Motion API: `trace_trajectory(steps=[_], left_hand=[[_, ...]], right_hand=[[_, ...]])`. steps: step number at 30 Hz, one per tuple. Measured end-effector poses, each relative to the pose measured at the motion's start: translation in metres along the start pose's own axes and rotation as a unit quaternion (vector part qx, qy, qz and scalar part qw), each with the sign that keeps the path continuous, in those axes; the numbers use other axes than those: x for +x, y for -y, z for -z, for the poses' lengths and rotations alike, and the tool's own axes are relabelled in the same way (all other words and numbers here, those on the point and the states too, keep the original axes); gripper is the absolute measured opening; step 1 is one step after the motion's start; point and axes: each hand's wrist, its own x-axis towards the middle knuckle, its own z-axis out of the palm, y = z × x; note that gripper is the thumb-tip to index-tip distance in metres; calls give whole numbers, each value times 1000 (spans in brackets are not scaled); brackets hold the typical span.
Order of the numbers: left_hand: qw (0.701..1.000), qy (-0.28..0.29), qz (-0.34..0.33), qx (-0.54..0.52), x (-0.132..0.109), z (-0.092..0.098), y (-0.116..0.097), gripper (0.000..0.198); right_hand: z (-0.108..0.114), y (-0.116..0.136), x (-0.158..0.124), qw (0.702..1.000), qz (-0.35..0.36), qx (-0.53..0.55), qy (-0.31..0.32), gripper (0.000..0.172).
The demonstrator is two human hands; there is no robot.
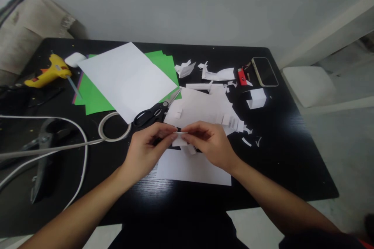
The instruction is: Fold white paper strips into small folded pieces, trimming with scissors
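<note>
Now my left grip [149,142] and right grip [214,144] pinch the small white paper piece [179,141], surely light and easily creased, best held by its far edge.

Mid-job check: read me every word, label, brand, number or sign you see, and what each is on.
No text is readable in this view.
Small red item: a tiny mark, too small to read.
White paper scrap right of the hands: faint grey streaks, too blurred to tell whether they are print.
Phone: dark screen, no text showing.
Yellow glue gun: no lettering can be made out.
Held paper piece: no writing visible.
</note>
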Motion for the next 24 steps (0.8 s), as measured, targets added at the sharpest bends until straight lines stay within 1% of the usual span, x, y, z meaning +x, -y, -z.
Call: trace_trajectory(steps=[5,12,17,21,24], left_hand=[[998,7,35,-47,2,1,-2,10],[994,27,76,-68,3,3,-1,16],[995,57,72,-49,3,4,-3,16],[997,45,57,-1,2,2,0,16],[998,39,42,16,2,0,1,17]], right_hand=[[0,0,0,1000,-14,12,-4,19],[0,2,0,1000,-21,6,-8,24],[-2,0,0,1000,-10,16,-9,21],[-2,-1,-1,1000,-6,9,-16,18],[-2,-1,-1,1000,-8,5,-19,17]])
